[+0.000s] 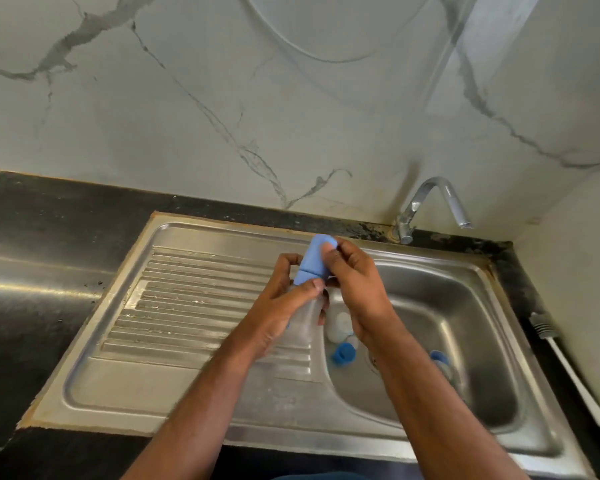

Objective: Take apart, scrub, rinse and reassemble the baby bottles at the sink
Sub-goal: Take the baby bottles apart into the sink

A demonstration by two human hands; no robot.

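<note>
Blue cap (pixel 317 259) tops a clear bottle (pixel 303 317) held over the sink's (pixel 471 327) left edge. Left hand (pixel 281 306) grips the bottle body; right hand (pixel 354 282) pinches the cap with curled fingers. Below in the basin lie a white part (pixel 338 327), a blue ring (pixel 342 353) and another bottle (pixel 444 367). A ribbed drainboard (pixel 194 299) spreads left, and a tap (pixel 430 206) stands behind.

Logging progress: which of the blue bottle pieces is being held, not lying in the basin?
The pale blue capped bottle, held by the left hand and right hand over the steel sink; the other blue pieces lie below.
</note>
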